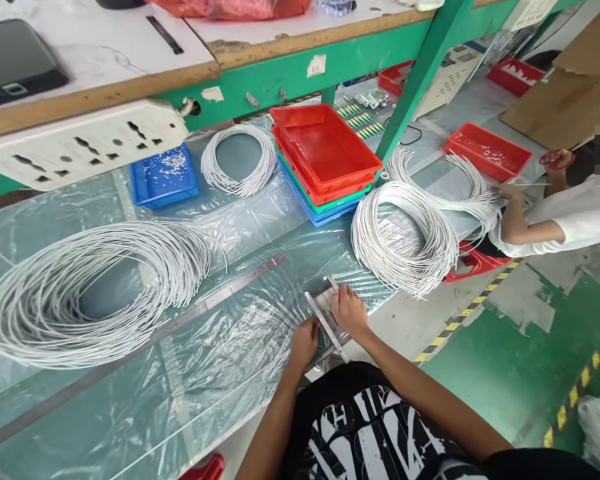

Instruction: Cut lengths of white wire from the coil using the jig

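A metal fixture [323, 313] with two raised bars sits at the table's near edge. My right hand [349, 310] is closed over its right side, fingers curled around the bar there. To the left of the fixture, my left hand [305, 341] is closed, with thumb and fingertips together beside the left bar. Whatever lies between those fingertips is too small to make out. A long steel ruler [230, 288] runs diagonally across the plastic-covered table [220, 360], left of my hands. A large coil of white cable [180, 267] lies at the left.
Stacked red, green and blue trays [325, 150] stand behind my hands. Beyond are a smaller cable coil [215, 160] and a blue tray [165, 177] of small white pieces. At right, more coiled cable [405, 240] lies near another person [555, 213]. A green post [420, 80] rises from the bench.
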Demonstrator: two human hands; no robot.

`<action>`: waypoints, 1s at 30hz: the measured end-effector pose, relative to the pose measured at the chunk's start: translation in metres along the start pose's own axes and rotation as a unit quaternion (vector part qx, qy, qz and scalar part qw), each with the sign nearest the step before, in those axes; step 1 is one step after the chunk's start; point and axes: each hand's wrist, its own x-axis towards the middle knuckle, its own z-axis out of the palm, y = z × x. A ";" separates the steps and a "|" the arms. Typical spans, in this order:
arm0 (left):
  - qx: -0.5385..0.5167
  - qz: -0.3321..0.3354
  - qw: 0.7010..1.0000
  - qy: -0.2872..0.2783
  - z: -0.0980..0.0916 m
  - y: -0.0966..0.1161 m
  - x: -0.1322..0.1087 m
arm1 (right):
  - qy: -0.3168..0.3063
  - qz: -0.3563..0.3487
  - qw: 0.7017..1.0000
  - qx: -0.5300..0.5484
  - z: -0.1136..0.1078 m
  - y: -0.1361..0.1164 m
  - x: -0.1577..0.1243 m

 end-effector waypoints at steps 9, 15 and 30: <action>0.006 -0.017 1.000 -0.014 -0.001 0.003 -0.007 | -0.001 0.000 1.000 0.001 0.003 0.000 -0.006; 0.000 -0.027 0.999 -0.023 -0.001 0.005 -0.012 | -0.005 -0.001 1.000 -0.006 0.006 -0.001 -0.010; -0.425 -0.003 0.875 0.233 -0.091 0.111 -0.087 | -0.027 -0.308 0.911 0.272 0.002 -0.028 -0.079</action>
